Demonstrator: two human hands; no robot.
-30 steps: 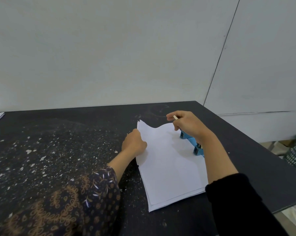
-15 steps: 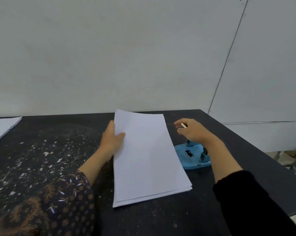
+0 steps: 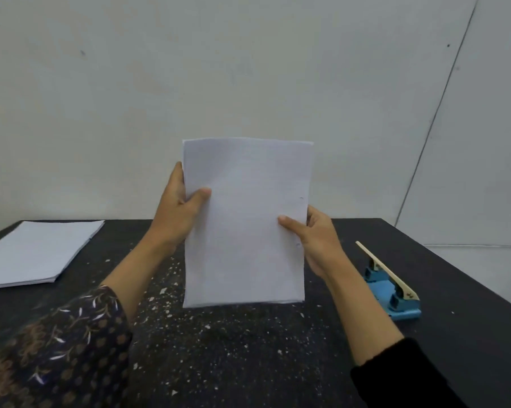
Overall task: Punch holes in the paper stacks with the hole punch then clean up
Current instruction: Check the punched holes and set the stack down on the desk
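Observation:
A white paper stack stands upright on its lower edge above the black table. Two punched holes show near its right edge. My left hand grips the stack's left edge, thumb across the front. My right hand grips the right edge, thumb on the front. The blue hole punch with its cream lever raised sits on the table to the right, free of both hands. A second paper stack lies flat at the far left.
White paper flecks are scattered over the table's middle and left. A pale wall rises right behind the table. The table's right edge runs diagonally past the punch.
My left hand pulled the stack out of the punch and raised it upright. My right hand left the punch lever and took the stack's right edge. The view swung left.

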